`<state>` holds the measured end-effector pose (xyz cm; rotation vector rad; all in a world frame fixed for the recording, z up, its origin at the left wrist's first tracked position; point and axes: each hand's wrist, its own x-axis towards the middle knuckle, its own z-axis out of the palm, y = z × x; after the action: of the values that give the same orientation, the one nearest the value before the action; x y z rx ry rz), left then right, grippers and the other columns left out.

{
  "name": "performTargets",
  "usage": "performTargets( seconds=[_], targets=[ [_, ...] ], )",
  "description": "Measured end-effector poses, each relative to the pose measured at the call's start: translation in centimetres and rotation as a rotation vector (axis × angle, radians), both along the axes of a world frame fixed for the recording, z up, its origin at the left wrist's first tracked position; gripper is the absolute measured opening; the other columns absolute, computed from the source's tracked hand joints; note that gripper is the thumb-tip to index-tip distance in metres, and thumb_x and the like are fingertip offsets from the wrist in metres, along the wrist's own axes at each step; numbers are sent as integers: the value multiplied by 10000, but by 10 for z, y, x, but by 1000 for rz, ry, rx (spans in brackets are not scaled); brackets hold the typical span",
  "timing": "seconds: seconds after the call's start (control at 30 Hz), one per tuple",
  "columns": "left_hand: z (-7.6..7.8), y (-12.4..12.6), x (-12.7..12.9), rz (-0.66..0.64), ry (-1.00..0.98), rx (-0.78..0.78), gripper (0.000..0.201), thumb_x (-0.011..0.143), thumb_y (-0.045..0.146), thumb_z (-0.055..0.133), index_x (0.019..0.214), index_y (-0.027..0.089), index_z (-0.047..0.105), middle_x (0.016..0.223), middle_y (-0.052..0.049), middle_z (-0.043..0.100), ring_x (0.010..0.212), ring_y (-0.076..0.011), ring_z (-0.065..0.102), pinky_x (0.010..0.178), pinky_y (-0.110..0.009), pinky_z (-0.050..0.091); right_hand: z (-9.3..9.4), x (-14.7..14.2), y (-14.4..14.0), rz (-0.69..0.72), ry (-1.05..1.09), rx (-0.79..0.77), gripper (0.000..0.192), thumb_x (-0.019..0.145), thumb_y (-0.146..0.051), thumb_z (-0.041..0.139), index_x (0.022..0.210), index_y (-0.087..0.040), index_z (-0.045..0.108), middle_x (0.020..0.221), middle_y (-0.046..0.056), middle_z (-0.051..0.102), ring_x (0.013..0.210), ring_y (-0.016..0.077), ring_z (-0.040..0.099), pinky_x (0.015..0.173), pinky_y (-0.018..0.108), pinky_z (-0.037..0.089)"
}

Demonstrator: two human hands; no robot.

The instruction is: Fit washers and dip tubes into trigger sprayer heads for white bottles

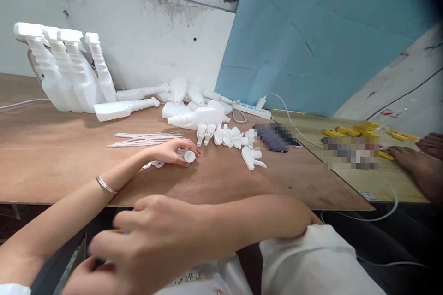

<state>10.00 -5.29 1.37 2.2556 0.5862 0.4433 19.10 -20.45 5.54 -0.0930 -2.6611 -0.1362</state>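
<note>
My left hand [172,151] rests on the wooden table [51,161], fingers closed round a small white round cap piece [188,156]. A thin bracelet [105,185] sits on that wrist. Two more small white discs [155,164] lie under that hand. My right hand [148,239] reaches across to the left, below the table's front edge and over my lap. Its fingers are curled, and what they hold, if anything, is hidden. A bundle of thin white tubes [145,138] lies just behind my left hand.
White spray bottles [65,73] stand in a row at the back left, with others lying beside them. Loose white trigger parts [231,137] sit mid-table near a power strip [251,110] and a dark phone [277,137]. Another person's hands [417,163] work by yellow pieces [360,130] at the right.
</note>
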Motion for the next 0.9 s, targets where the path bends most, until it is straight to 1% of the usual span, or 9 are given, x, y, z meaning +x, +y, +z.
performTargets(
  seconds=[0.03, 0.13, 0.23, 0.33, 0.43, 0.53, 0.67, 0.8, 0.9],
  targets=[
    [0, -1, 0, 3, -10, -4, 357, 673, 199, 663, 1029, 197, 634, 1166, -38, 591, 1090, -207, 516, 953, -293, 363, -2, 6, 5, 76, 2, 32, 310, 830, -152, 349, 646, -254, 577, 585, -58, 553, 473, 75, 430, 410, 219, 299],
    [3, -2, 1, 22, -67, -39, 352, 674, 223, 675, 1019, 171, 636, 1136, -56, 615, 1074, -219, 536, 931, -302, 390, -17, 27, 19, 6, 49, 157, 215, 809, -127, 403, 672, -221, 540, 572, -34, 512, 466, 108, 410, 394, 242, 230],
    [18, -2, -6, 119, -212, -53, 357, 668, 259, 699, 1002, 152, 637, 1119, -80, 630, 1067, -241, 549, 893, -328, 428, -35, 42, 28, -40, 58, 220, 142, 810, -146, 432, 703, -215, 495, 559, -46, 479, 453, 112, 405, 405, 242, 220],
    [41, 5, -26, 358, -526, 54, 296, 677, 258, 712, 947, 159, 642, 1143, -73, 620, 1061, -233, 554, 861, -340, 455, -41, 50, 37, -46, 107, 273, 129, 808, -156, 448, 687, -200, 458, 552, -49, 471, 473, 109, 423, 419, 235, 225],
    [62, 19, -60, 622, -924, 196, 283, 685, 251, 717, 940, 170, 626, 1110, -38, 640, 1043, -193, 562, 865, -335, 464, -39, 56, 52, -78, 92, 301, 121, 819, -161, 445, 701, -187, 459, 566, -44, 492, 484, 103, 424, 441, 236, 257],
    [72, 34, -97, 867, -1052, 367, 385, 653, 271, 749, 978, 124, 605, 1086, -49, 647, 1008, -169, 568, 902, -340, 451, -34, 60, 77, -194, 47, 290, 105, 829, -154, 431, 742, -178, 484, 631, -20, 545, 546, 111, 465, 475, 243, 291],
    [67, 44, -122, 1036, -1089, 488, 488, 653, 328, 753, 1027, 69, 575, 1073, -67, 628, 926, -141, 574, 874, -315, 470, -34, 56, 116, -487, -95, 245, 128, 844, -106, 410, 788, -156, 514, 767, 42, 601, 714, 160, 518, 529, 266, 327],
    [47, 42, -109, 1064, -905, 236, 556, 700, 469, 670, 1114, 121, 545, 950, -36, 623, 614, -80, 535, 562, -257, 521, -44, 40, 144, -455, -217, 228, 127, 849, -112, 441, 942, -135, 524, 892, 86, 619, 883, 211, 502, 667, 305, 377],
    [28, 37, -91, 975, -797, 162, 538, 670, 484, 682, 1075, 148, 568, 979, -45, 621, 652, -109, 573, 549, -265, 540, -55, 27, 156, -406, -236, 228, 219, 857, -98, 429, 1060, -120, 508, 869, 94, 638, 891, 219, 502, 704, 321, 380]
  ],
)
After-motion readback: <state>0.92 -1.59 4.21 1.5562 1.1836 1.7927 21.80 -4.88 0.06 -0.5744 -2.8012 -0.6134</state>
